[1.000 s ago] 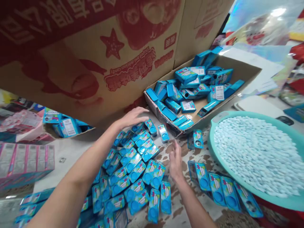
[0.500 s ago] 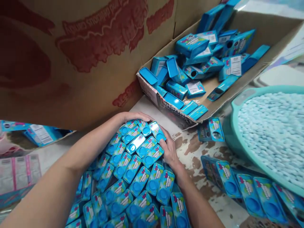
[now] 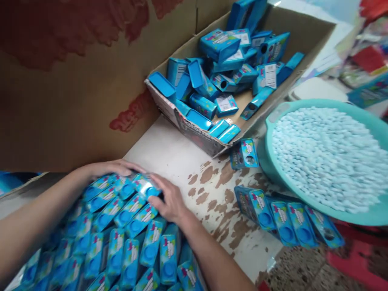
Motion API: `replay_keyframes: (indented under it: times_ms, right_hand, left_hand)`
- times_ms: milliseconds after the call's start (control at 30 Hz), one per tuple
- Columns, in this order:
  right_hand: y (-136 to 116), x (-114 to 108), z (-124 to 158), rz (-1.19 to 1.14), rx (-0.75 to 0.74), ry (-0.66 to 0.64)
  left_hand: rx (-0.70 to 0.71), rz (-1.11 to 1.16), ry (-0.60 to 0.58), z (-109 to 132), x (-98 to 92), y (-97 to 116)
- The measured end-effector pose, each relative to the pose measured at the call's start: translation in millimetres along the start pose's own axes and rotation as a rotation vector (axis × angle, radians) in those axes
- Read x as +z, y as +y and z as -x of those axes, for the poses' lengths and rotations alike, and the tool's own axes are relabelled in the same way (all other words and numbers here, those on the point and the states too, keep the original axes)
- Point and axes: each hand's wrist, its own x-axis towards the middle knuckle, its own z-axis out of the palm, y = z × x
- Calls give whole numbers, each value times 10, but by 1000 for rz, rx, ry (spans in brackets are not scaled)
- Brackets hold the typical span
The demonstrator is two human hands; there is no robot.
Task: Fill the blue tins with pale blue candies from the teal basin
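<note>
A dense cluster of small blue candy boxes [image 3: 130, 210] stands packed upright in front of me, their ends with round caps facing up. My left hand [image 3: 113, 167] reaches around the cluster's far side, fingers bent over the back row. At the far right corner, my right hand [image 3: 169, 198] has thumb and fingers around a shiny candy box [image 3: 147, 186]. Both forearms flank the cluster and press in on it. The lower sides of most boxes are hidden by their neighbours.
Beyond lies an open carton [image 3: 194, 139] with loose blue boxes. A large printed cardboard box [image 3: 75, 109] rises at left. A turquoise basin [image 3: 269, 133] full of pale blue candies stands at right, with a lone box [image 3: 244, 153] and a short row of boxes [image 3: 281, 220] beside it.
My view has swung to the right, so everything sits further left. The cluster and both hands have come slightly nearer me, away from the carton; the hands keep their hold on it.
</note>
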Motion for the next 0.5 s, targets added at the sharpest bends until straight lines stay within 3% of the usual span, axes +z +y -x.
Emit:
replay_keyframes:
  times_ms: [167,233,333,433,500]
  right_hand:
    - [32,189,-21,37,-44,-79]
    - [49,146,-62,38,-43,-150]
    - [-60,-83,-25,-5,15,-167]
    - [-376,-428,373,-53,22,-16]
    - [-593,-685,881,17,16,102]
  left_hand:
    - [-47,-45,124,154,71,-163]
    - [-34,-164,206,181,56,-154]
    - [-6,-439,448,245,19,-25]
    - [38,-740,737,346,232,295]
    - [201,-890,847,327,617,604]
